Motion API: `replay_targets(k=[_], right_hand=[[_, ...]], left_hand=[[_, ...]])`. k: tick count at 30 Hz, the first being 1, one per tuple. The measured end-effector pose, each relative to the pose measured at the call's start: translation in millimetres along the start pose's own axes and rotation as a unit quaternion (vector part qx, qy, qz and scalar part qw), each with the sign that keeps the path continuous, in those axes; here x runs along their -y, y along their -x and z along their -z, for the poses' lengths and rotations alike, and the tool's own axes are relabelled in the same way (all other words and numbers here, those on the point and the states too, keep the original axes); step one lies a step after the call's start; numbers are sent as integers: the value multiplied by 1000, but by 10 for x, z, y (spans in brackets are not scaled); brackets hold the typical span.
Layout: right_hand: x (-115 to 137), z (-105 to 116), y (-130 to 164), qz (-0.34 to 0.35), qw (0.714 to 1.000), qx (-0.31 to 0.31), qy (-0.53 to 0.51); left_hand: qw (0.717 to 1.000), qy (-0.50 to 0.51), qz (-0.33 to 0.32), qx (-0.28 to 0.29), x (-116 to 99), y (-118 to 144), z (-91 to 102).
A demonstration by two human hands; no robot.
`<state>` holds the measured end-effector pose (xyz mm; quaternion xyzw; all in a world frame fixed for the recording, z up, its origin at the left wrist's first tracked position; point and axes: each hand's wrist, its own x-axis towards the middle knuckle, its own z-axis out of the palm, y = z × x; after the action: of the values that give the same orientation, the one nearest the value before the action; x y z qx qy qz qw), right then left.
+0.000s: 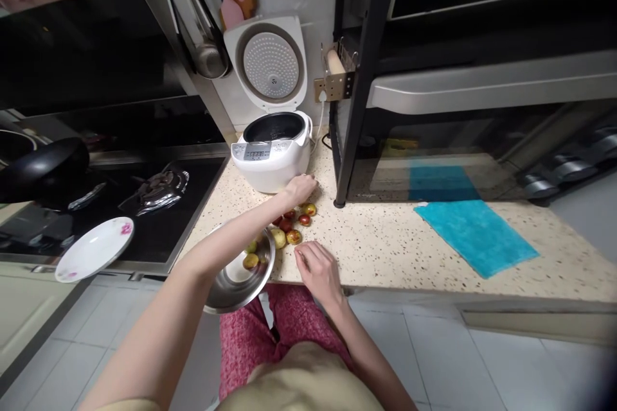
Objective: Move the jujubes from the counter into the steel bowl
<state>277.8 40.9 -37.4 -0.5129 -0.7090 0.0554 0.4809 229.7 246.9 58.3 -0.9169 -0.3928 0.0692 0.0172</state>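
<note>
Steel bowl (241, 279) at counter (385, 237) edge holds 2-3 jujubes (250, 261), ~6 more (294, 225) loose beside it; your L hand (299, 190) curls over far ones, R hand (318, 270) fingers pinched near the pile, can't tell if holding.

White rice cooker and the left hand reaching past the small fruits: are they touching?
Cannot tell. In the head view the left hand sits right at the base of the white rice cooker, but neither contact nor gap shows plainly.
</note>
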Motion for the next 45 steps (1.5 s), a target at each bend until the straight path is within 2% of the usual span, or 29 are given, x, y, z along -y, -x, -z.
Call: replay_targets(k=[3,5,6,8,10,12,14,16,19,23,27,31,34,36,39,43,45], right_hand=[[-6,18,-2,-3,1000,1,-8],[-9,32,-4,-1,1000,6,-11],[-12,38,-4,1,1000,10,-12],[-17,43,-2,6,1000,15,-17],[-23,43,0,13,1000,18,-20],[-24,40,3,21,999,20,-17],[-22,38,5,28,999,22,-14],[-18,37,6,32,999,25,-14],[-19,31,9,32,999,29,-19],[-22,18,10,34,999,24,-15],[-4,20,3,48,999,14,-18],[17,27,1,67,997,23,-32],[17,26,7,66,997,36,-32],[13,26,12,67,997,38,-29],[12,32,16,78,996,25,-28],[26,56,10,83,996,-13,-34],[37,68,1,78,996,-33,-38]], left_hand=[[999,22,-3,-30,38,158,143],[998,43,-6,-53,78,391,250],[996,60,-12,-71,103,548,299],[976,156,-57,-138,165,923,375],[967,188,-47,-165,247,1333,403],[967,181,-16,-177,355,1719,368],[970,181,21,-161,485,2033,272],[971,184,58,-139,619,2261,134],[972,186,88,-109,770,2457,-88],[974,195,98,-66,792,2550,-289],[977,187,97,-37,708,2587,-364],[982,151,108,-21,672,2631,-316],[984,136,109,-24,624,2587,-158],[984,148,80,-51,539,2476,-26],[984,163,-9,-75,337,2198,113],[981,150,-111,-45,75,1789,91],[982,143,-113,-43,-9,1637,24]])
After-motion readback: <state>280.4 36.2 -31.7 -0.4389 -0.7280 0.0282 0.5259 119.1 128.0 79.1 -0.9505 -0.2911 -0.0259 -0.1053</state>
